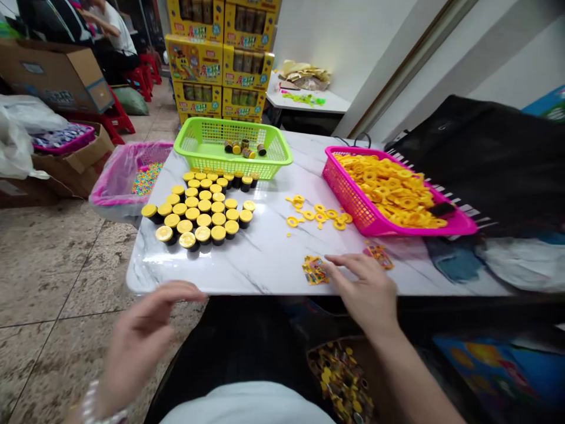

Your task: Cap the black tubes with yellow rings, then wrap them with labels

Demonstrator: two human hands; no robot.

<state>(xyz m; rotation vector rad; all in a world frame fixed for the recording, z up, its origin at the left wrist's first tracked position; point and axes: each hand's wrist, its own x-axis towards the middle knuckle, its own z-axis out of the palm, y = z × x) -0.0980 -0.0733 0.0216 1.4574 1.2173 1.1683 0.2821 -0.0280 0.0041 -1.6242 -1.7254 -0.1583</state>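
My left hand hangs in front of the table's near edge, blurred, with its fingers curved, the thumb apart and nothing visible in it. My right hand is over the near edge with fingers stretched out, beside a small pile of printed yellow stickers or packets. Whether its fingertips touch the pile I cannot tell. Another small printed pile lies just beyond that hand, partly covered by it. To the left stand several dark little cups with yellow lids, grouped upright. Loose yellow plastic rings with tabs lie mid-table.
A pink basket of yellow rings stands right; a green basket with several small cups stands behind the lidded ones. A lined pink bin holds colourful beads. Yellow boxes are stacked behind. Below, a carton holds yellow pieces. A person sits far left.
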